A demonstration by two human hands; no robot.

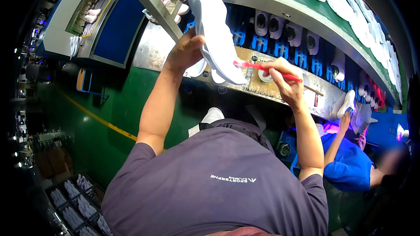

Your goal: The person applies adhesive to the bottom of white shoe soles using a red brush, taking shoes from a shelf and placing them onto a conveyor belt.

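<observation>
White and smooth, a long shoe (215, 24) is gripped in the left hand (186, 52), raised above the metal worktop (151, 48); a slim red-handled brush (254, 65) is pinched in the right hand (284, 78), tip at the shoe's lower end. Light, even strokes are best made with the shoe held steady. A round white pot (264, 77) is partly covered by the right hand; the grey metal post (153, 6) should be avoided during turning.

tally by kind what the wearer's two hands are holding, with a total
White sole: 1, in the left hand
Red brush: 1, in the right hand
Total: 2
</observation>
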